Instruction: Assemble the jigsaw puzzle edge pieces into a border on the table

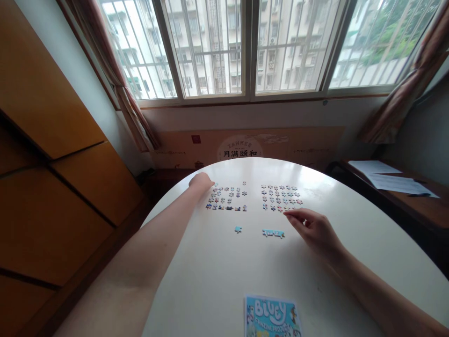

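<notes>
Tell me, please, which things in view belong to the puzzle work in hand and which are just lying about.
Part of the job:
- left group of puzzle pieces
- right group of puzzle pieces
- joined strip
- blue section
- Bluey sheet, probably for reference

Just lying about:
- white papers at far right
- dark slim item on or beside them

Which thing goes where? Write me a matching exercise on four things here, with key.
1. Left hand
2. Joined puzzle strip
3. Bluey picture
4. White sheets

A. Cut off by the view's bottom edge
B. At the view's far right
C. By the left group of puzzle pieces
D. Just this side of the right group

Pairs: 1-C, 2-D, 3-A, 4-B
</notes>
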The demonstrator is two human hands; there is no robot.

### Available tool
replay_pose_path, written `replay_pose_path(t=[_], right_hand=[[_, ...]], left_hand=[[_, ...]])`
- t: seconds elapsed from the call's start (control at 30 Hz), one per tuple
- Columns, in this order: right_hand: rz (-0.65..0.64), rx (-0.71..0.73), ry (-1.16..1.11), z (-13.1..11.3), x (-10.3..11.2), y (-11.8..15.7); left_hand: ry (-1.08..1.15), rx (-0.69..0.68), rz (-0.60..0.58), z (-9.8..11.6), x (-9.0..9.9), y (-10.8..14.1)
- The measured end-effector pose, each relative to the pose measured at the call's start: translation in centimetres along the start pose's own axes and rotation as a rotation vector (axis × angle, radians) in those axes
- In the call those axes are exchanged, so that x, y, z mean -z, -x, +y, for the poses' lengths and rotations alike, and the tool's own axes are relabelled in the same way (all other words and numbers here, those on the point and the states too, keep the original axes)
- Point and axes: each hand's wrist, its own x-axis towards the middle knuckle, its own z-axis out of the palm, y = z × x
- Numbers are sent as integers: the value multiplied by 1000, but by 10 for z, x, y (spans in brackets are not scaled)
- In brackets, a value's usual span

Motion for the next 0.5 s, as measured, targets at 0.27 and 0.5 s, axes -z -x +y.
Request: replay_pose_path(t=[0.27,0.5], right_hand=[[0,-16,-19,1,0,-1],[-13,-7,-11,-1,1,-2]], left_hand=[[-109,38,-58,22,-1,-24],[-156,41,-79,38,5,-24]])
